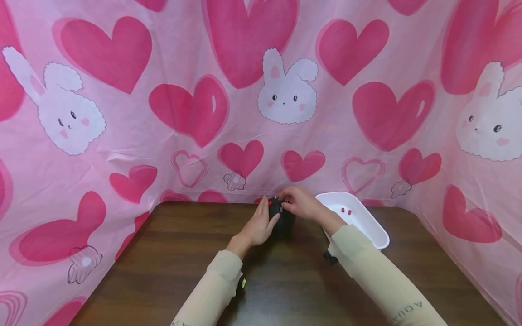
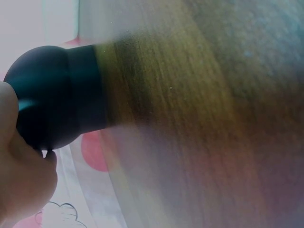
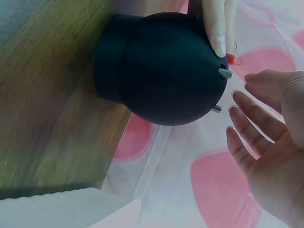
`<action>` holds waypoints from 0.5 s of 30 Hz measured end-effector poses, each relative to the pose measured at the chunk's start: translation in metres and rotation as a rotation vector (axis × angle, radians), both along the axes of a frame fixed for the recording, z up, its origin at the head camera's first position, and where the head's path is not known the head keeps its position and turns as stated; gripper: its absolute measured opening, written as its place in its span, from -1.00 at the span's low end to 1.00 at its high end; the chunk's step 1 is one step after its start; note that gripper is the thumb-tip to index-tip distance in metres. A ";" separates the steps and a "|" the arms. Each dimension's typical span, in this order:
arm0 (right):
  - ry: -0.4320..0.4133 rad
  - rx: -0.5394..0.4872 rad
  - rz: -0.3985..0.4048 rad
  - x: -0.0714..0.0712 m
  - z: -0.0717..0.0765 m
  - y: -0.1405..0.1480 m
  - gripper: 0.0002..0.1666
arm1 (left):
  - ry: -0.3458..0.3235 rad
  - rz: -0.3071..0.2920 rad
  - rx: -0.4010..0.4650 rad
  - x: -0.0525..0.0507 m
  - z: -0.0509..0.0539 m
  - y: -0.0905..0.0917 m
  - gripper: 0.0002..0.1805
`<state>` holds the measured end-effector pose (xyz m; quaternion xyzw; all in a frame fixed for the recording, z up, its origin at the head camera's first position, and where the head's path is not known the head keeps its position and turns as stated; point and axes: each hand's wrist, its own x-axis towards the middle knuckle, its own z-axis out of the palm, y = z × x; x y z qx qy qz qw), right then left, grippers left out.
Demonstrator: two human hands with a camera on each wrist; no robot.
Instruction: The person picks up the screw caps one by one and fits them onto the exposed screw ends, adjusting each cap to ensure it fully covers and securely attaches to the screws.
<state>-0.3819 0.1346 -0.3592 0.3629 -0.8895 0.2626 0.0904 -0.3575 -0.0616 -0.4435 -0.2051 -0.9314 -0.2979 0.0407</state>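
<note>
We'd brace the black dome (image 3: 166, 71) from ten o'clock, left hand (image 1: 258, 225) straight-fingered, and meet its threaded stud (image 3: 225, 73) squarely, right hand (image 1: 303, 203) loose, empty.

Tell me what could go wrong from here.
The black dome could turn or tip if the left hand loses its hold on that rounded side. The right hand, with its fingertips close by, might knock a bare metal stud. In the head view the right sleeve overlaps the white tray; a bump might shift the two small red pieces in it.
</note>
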 end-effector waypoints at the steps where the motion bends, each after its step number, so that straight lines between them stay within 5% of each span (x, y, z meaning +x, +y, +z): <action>1: -0.008 0.004 -0.004 0.001 0.000 0.001 -0.77 | -0.001 0.000 -0.002 0.000 -0.001 0.000 -0.10; 15: -0.013 0.061 -0.032 0.003 -0.002 0.018 -0.72 | -0.012 0.002 -0.016 0.000 0.000 0.000 -0.09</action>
